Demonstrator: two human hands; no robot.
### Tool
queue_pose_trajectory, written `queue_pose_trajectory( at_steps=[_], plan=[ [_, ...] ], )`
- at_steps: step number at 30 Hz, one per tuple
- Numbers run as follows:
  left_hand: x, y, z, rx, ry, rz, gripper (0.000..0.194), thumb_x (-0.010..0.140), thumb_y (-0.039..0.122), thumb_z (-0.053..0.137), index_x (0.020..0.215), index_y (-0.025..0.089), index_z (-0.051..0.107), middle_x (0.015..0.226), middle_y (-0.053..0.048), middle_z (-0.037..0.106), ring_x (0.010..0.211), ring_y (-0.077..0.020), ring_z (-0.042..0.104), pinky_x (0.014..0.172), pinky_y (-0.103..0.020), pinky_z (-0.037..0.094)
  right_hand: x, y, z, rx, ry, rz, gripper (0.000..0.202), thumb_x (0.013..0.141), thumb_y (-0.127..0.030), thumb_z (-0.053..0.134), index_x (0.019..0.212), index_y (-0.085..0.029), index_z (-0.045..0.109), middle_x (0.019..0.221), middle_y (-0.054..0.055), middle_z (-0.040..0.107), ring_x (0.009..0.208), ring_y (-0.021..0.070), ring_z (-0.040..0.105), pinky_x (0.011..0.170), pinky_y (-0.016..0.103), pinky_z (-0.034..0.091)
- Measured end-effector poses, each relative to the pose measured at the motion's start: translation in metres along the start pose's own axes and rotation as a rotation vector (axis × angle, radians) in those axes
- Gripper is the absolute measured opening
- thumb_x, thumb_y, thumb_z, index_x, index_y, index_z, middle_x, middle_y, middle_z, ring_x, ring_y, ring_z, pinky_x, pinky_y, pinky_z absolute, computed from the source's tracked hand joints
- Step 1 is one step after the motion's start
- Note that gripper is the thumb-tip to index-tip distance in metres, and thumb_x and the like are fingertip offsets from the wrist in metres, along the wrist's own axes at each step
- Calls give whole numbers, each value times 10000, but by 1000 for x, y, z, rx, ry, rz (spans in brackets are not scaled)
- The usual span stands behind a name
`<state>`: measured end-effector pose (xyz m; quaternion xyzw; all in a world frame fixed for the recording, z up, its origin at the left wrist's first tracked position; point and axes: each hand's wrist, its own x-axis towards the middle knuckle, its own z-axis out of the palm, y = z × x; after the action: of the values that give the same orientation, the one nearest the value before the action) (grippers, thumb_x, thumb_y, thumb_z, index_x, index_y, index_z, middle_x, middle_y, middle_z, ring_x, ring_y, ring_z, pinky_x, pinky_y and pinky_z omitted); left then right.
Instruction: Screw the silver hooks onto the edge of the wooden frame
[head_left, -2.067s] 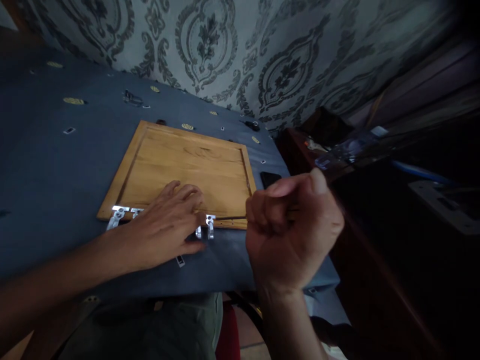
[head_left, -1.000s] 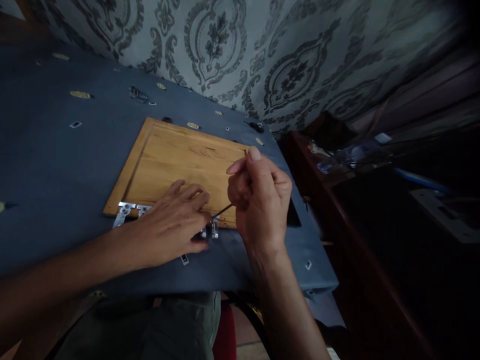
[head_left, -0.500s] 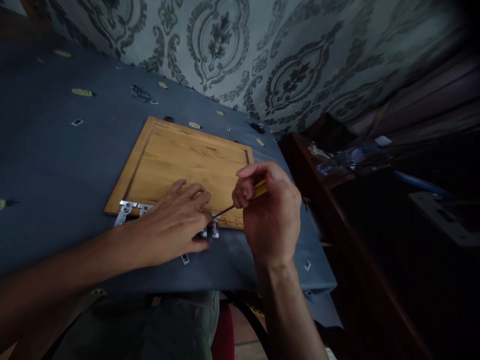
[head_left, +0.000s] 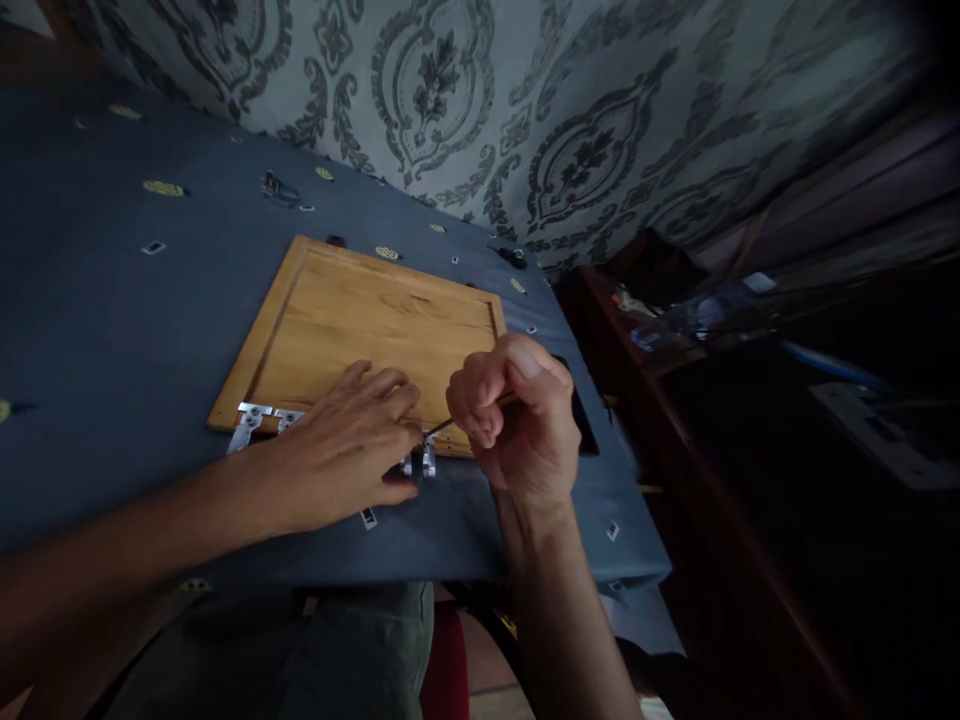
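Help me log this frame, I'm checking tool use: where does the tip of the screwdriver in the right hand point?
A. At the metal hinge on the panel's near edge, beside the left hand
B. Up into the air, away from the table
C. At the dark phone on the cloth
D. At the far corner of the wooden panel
A: the right hand holds the screwdriver angled down to the hinge by the left hand.

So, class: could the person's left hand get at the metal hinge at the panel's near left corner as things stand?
Probably yes. The left hand lies flat on the wooden panel's near edge, and the left hinge sits uncovered just beside its wrist, with nothing between them.
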<state>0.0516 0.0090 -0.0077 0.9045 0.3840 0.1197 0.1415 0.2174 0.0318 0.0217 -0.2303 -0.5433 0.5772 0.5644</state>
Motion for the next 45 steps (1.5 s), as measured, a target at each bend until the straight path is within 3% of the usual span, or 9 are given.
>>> queue_pose_trajectory(
  at_steps=[4, 11, 18, 24, 28, 33, 35, 41, 45],
  plan=[
    [1, 1, -1, 2, -22, -6, 236, 855, 385, 849, 972, 189, 789, 1154, -88, 649, 1211, -329, 545, 1137, -591, 365, 8, 2, 8, -20, 87, 43, 459, 842, -421, 748, 544, -203, 475, 451, -106, 297, 387, 36, 191, 389, 180, 229],
    [0, 1, -3, 30, 3, 13, 249, 847, 387, 850, 970, 186, 769, 1085, -72, 637, 1103, -297, 563, 1080, -540, 402, 7, 7, 23, -87, 302, -97, 464, 851, -324, 688, 540, -227, 358, 476, -100, 255, 405, 46, 162, 378, 194, 202],
    [1, -1, -2, 39, 3, 26, 238, 865, 397, 828, 942, 181, 765, 1085, -79, 625, 1087, -294, 546, 1033, -519, 410, -4, 14, 32, -210, 490, -259, 432, 970, -232, 542, 578, -235, 360, 526, -78, 260, 435, 82, 222, 421, 248, 221],
    [0, 1, -3, 44, -9, 6, 235, 872, 377, 819, 954, 164, 762, 1096, -87, 632, 1106, -298, 548, 1050, -514, 404, -7, 17, 34, -310, 572, -281, 440, 1039, -288, 472, 612, -234, 379, 558, -70, 283, 468, 92, 276, 470, 253, 267],
    [0, 1, -3, 42, -16, 0, 230, 866, 368, 827, 986, 181, 766, 1109, -80, 635, 1095, -292, 548, 1041, -502, 406, -6, 10, 28, -216, 509, -204, 442, 975, -398, 611, 607, -231, 430, 525, -82, 292, 442, 81, 247, 423, 239, 217],
    [1, 1, -3, 12, -14, -14, 215, 858, 365, 838, 960, 190, 766, 1111, -68, 639, 1144, -294, 538, 1079, -502, 378, -5, 1, 4, -99, 234, -22, 288, 947, -512, 641, 926, -233, 710, 568, -77, 415, 479, 97, 326, 487, 243, 329],
    [1, 2, -4, 11, -27, -18, 207, 860, 371, 836, 936, 192, 766, 1104, -67, 641, 1136, -293, 543, 1081, -509, 372, -4, 1, -5, -70, 129, -12, 263, 946, -477, 660, 891, -232, 738, 607, -55, 468, 510, 101, 391, 516, 251, 367],
    [1, 3, -8, -1, -58, -19, 210, 878, 369, 825, 959, 183, 771, 1165, -82, 654, 1217, -311, 542, 1114, -528, 369, 2, 3, -13, -62, -17, -92, 325, 928, -378, 681, 665, -188, 708, 899, 50, 668, 787, 147, 627, 736, 301, 526],
    [-1, 1, -5, -10, -41, -11, 212, 889, 361, 818, 1009, 192, 772, 1260, -95, 652, 1297, -326, 520, 1172, -570, 329, 9, 6, -6, 56, -115, -51, 381, 957, -348, 593, 606, -199, 573, 624, 11, 604, 496, 107, 520, 488, 238, 419]
  ],
)
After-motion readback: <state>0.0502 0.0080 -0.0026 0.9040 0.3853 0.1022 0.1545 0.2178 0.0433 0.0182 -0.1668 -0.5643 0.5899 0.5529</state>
